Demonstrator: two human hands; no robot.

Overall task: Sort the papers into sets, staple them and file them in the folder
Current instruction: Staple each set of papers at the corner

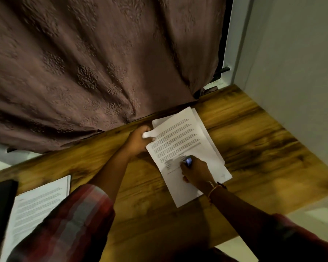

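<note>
Head view looks down on a wooden tabletop [254, 133]. The left grip [137, 141] is curled round the left edge of a stack of papers [186, 133], and a bit of that edge is rolled up inside its fingers. The stack lies tilted on the tabletop between the two grips, with its top sheet printed and the lower sheets fanned out beyond it on the side away from the left grip.

The right grip [196, 172] rests on the top sheet, nearer the person than the left grip. It is closed round a small dark bluish object [187, 160], too blurred to name. A thin band [213, 190] circles the wrist behind it.

Well to the left of the left grip, by the checked sleeve [70, 220], a second set of papers [38, 201] lies flat, with a black object [0, 205] touching its far left side. Beyond both grips a brown patterned curtain [83, 63] hangs down to the tabletop's far edge.
</note>
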